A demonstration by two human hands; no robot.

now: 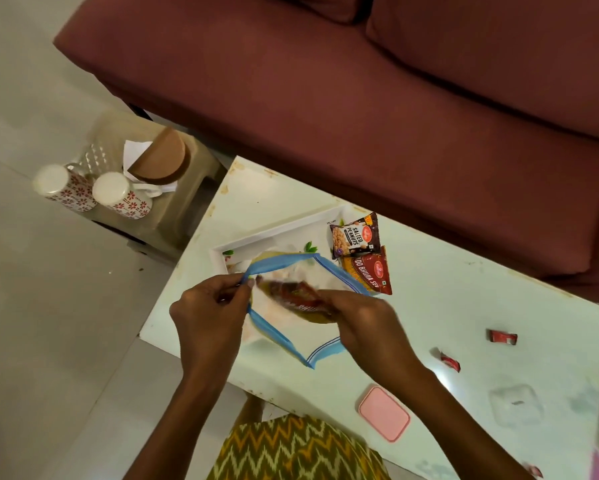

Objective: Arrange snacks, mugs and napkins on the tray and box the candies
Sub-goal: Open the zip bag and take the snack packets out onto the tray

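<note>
My left hand (210,308) pinches the blue zip edge of a clear zip bag (284,327) held open over the white tray (274,233). My right hand (360,320) grips a red snack packet (293,294), blurred, at the bag's mouth. A salted peanuts packet (354,235) and an orange-red bhujia packet (370,273) lie at the tray's right end. Two red-wrapped candies (502,337) (449,361) lie on the table to the right. A pink box lid (384,413) and a clear box (514,405) sit near the front edge.
A stool (180,206) left of the white table (464,306) carries two floral mugs (66,188) (123,195), a glass and a wooden napkin holder with napkins (159,161). A maroon sofa (360,116) runs behind the table. Another candy (533,471) lies at the bottom right.
</note>
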